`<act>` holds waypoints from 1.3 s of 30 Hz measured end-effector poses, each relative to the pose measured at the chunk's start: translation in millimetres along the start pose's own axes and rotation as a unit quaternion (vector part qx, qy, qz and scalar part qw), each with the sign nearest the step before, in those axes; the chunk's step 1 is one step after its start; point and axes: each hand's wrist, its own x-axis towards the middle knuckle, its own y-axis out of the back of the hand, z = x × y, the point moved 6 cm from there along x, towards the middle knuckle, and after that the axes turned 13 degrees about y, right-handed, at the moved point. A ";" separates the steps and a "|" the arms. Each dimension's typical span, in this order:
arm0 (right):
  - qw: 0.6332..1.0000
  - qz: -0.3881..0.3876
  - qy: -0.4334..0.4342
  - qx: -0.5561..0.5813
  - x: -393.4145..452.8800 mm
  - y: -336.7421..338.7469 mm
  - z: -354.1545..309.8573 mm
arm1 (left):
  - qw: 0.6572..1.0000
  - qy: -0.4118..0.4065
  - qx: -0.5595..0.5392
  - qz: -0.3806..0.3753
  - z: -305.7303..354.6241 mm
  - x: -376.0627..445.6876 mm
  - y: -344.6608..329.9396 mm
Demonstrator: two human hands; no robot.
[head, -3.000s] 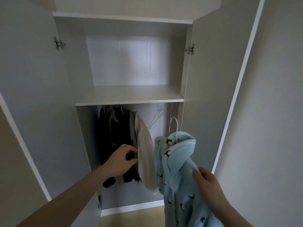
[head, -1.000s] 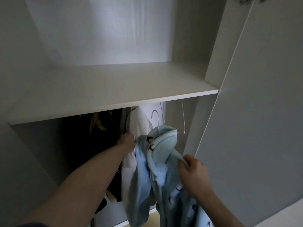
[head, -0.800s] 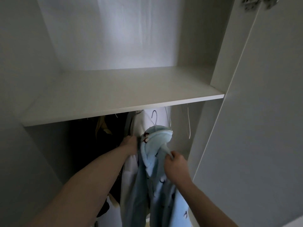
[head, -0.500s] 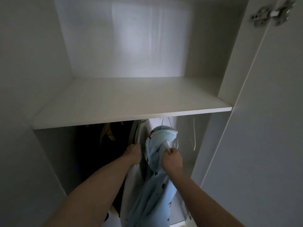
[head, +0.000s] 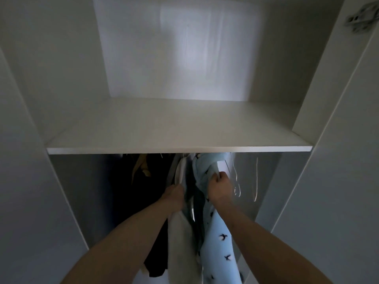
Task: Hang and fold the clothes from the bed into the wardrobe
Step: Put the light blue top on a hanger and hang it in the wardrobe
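Looking up into the open wardrobe (head: pixel 338 181): white shelf (head: pixel 178 132) across the middle, hanging space below it in shadow.

At nine o'clock of the hanging space, dark garments (head: pixel 143 191) on the rail side by side, a tan patch near their top, hems down at seven o'clock. Rail itself hidden behind the shelf edge.

Just right of them, a white garment (head: pixel 180 238) hanging full length, touching the dark garments on one side.

Left hand (head: pixel 174 196) at centre, forearm reaching up from seven o'clock, fingers curled round the edge of the white garment and gripping it, knuckles turned toward the camera.

Between the two hands, a narrow dark gap with grey cloth folds, too dim to tell apart.

Right hand (head: pixel 219 186) at one o'clock of the left hand, near it but apart, forearm rising from five o'clock. Fingers closed in a fist, pinching a fold of the light blue fleece garment (head: pixel 217 242) near its top. Blue garment up under the shelf edge at twelve o'clock of the right hand, its body falling past the wrist to six o'clock, small dark bird shapes printed over it. Whether its hanger sits on the rail cannot be told.

At three o'clock of the right hand, thin wire hangers (head: pixel 238 181) dangling bare, blurred.

At far one o'clock, a metal hinge (head: pixel 361 18) on the door, blurred.
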 end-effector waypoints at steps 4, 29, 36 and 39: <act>0.999 -0.022 0.021 -0.022 22.8 -7.5 12.7 | 1.000 -0.004 0.007 0.007 0.8 2.1 0.7; 0.973 -0.220 0.043 -0.054 63.3 -52.1 99.7 | 0.992 0.008 0.116 0.038 25.5 -6.8 -16.2; 0.992 -0.102 0.079 -0.013 68.8 -2.7 122.8 | 0.993 0.005 0.115 0.022 43.3 -8.3 -12.4; 0.995 -0.056 0.064 -0.051 82.7 23.6 130.9 | 0.994 -0.001 0.105 0.023 48.3 -11.9 -9.8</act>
